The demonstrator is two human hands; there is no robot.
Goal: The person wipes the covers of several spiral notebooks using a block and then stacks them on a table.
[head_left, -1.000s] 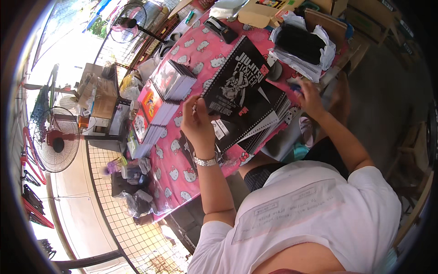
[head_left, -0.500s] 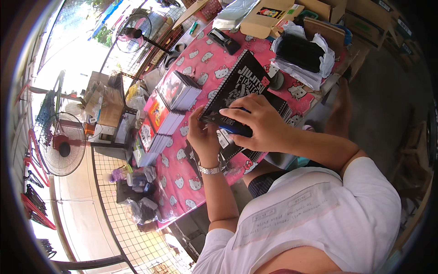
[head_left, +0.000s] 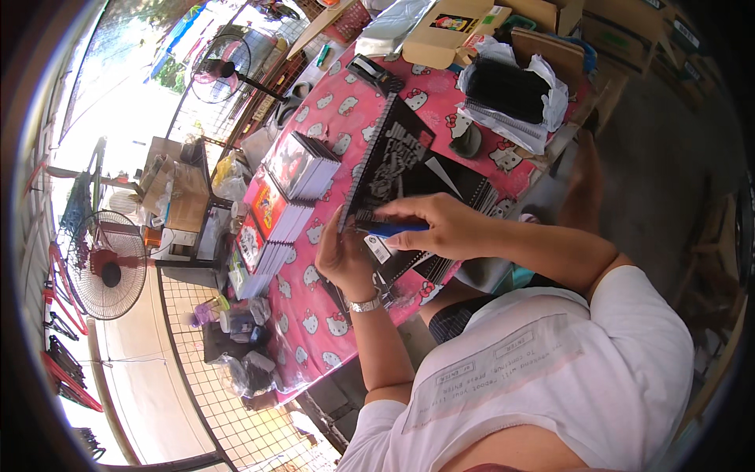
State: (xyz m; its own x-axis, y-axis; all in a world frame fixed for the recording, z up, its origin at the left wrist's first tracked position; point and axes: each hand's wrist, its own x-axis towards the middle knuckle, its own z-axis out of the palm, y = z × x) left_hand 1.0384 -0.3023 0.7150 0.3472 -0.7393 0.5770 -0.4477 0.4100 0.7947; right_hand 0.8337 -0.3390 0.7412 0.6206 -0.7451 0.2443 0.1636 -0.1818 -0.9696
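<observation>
My left hand (head_left: pixel 344 256), with a metal-banded watch on its wrist, grips the lower left corner of a black spiral notebook (head_left: pixel 393 157) with a white and grey printed cover. The notebook is tilted up off the table. In my right hand (head_left: pixel 450 224) are blue-handled pliers (head_left: pixel 399 229), their head against the end of the notebook's coil beside my left fingers. The jaws are too blurred and small to make out. Beneath lie several more black spiral notebooks (head_left: pixel 465 182), fanned out, with a white label (head_left: pixel 378 248) showing near the pliers.
Stacks of colourful spiral notebooks (head_left: pixel 313 178) stand left on the pink patterned tablecloth (head_left: pixel 311 321). A tape dispenser (head_left: pixel 374 75), an opened paper package of black sheets and coils (head_left: pixel 507 93) and a cardboard box (head_left: pixel 440 35) sit at the far side. Fans (head_left: pixel 110 271) stand beyond the left edge.
The notebook has been tipped up more steeply, its cover now slanted away. My right hand and the pliers have shifted slightly left and down, and the view has moved a little.
</observation>
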